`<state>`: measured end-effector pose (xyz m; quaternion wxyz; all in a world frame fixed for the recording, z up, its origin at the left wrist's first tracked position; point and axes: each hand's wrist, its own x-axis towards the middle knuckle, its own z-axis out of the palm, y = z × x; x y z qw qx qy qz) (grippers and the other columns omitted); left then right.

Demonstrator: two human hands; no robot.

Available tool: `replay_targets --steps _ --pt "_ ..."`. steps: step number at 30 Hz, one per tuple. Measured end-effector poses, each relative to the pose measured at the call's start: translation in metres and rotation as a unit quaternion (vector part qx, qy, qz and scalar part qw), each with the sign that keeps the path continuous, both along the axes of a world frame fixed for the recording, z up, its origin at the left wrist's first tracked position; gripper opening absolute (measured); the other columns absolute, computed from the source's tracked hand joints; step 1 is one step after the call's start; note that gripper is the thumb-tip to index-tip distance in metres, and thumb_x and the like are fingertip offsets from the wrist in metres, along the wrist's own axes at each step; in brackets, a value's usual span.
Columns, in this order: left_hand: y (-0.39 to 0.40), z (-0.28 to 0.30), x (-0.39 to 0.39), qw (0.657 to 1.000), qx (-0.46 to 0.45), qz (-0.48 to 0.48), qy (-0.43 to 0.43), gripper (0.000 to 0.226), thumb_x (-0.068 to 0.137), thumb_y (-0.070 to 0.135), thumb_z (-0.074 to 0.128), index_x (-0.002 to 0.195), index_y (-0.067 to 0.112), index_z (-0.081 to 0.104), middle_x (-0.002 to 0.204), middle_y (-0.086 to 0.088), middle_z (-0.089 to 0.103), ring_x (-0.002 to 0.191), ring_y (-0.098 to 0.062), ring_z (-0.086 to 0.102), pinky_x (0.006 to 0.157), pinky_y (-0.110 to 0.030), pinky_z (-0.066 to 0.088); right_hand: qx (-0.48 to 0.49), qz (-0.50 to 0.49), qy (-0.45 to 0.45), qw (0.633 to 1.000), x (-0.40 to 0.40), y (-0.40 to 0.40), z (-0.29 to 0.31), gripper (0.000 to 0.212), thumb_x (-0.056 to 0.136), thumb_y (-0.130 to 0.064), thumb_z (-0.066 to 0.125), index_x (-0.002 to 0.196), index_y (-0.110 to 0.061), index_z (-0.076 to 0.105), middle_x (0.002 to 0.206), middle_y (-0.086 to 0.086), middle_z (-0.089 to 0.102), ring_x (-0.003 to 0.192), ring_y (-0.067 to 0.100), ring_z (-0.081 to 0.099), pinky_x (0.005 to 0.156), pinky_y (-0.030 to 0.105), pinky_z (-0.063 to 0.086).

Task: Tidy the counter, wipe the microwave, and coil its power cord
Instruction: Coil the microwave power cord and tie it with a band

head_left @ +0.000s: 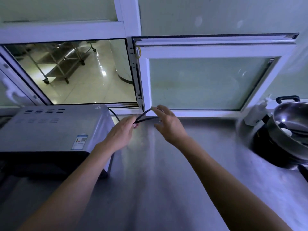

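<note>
A grey microwave [50, 129] with a black front stands at the left on the steel counter [166, 172]. Its black power cord [145, 115] comes from behind the microwave's far right corner and forms a narrow loop near the window sill. My left hand [121, 132] pinches the near end of that loop. Just right of it, my right hand [168, 124] reaches to the loop's far end with spread fingers, the index fingertip and thumb at the cord.
A steel pot [290, 129] on a black cooker stands at the right counter edge, with a white pump bottle [257, 112] behind it. White-framed windows line the back; the left pane [75, 70] looks into another room with steel racks.
</note>
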<state>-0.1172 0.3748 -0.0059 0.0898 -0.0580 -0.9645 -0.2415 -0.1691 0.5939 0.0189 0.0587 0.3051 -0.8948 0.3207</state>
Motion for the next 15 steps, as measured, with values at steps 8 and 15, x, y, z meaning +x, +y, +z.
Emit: replay_targets --steps 8,15 --pt "0.014 0.003 0.004 0.999 -0.031 0.011 0.002 0.015 0.105 0.018 0.040 0.094 0.027 0.046 0.092 0.012 0.051 0.079 -0.003 0.050 0.059 -0.027 0.041 0.067 0.034 0.053 0.996 -0.013 -0.008 -0.014 0.020 0.097 -0.016 0.056 0.114 -0.005 0.058 0.102 0.015 0.055 0.091 0.038 0.056 0.062 0.035 0.033" --pt "0.026 0.003 0.004 0.998 0.033 0.049 0.020 0.016 0.106 0.018 0.040 0.103 0.029 0.051 0.091 0.019 0.051 0.082 0.009 0.048 0.063 -0.011 0.035 -0.021 0.044 -0.008 0.999 -0.020 -0.011 -0.022 0.010 0.097 -0.016 0.057 0.099 -0.007 0.059 0.084 -0.001 0.046 0.071 0.029 0.050 0.060 0.032 0.031"
